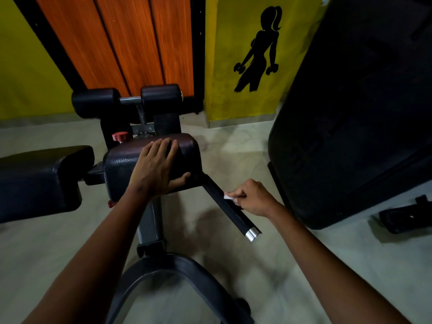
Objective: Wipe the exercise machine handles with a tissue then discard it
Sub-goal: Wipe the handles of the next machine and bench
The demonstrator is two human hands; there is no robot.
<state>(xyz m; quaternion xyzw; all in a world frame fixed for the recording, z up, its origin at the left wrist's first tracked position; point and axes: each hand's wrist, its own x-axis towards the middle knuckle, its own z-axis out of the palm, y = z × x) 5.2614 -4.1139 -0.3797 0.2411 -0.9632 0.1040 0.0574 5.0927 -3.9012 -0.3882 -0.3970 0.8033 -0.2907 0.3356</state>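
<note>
Your right hand (253, 198) has its fingers curled tight around a small crumpled white tissue (228, 197), pinching it against the black foam-covered handle bar (228, 206) of the exercise machine. The tissue touches the bar about midway along its length, between the pad and the shiny silver end cap (253, 234). Only a little of the tissue shows past your fingertips.

Your left hand (156, 169) lies flat on the dark leather-textured cushion pad (121, 164), fingers straight and together over its top, thumb spread down along the near edge. It grips nothing; it presses on the pad.

The handle bar juts out from under that pad, angled toward you and to the right. Left of the pad sits a second black cushioned pad (39, 181). Beyond it are two black foam rollers (127, 99) on a steel bar, and a red adjustment knob (120, 136) just behind the pad. The grey steel post (149, 220) runs down to a curved black base (177, 274) on the pale tiled floor (304, 265). To the right stands a large black padded block (355, 113); behind, a yellow wall bears a black painted figure holding dumbbells (259, 50), beside orange wood-grain panels (131, 40).
</note>
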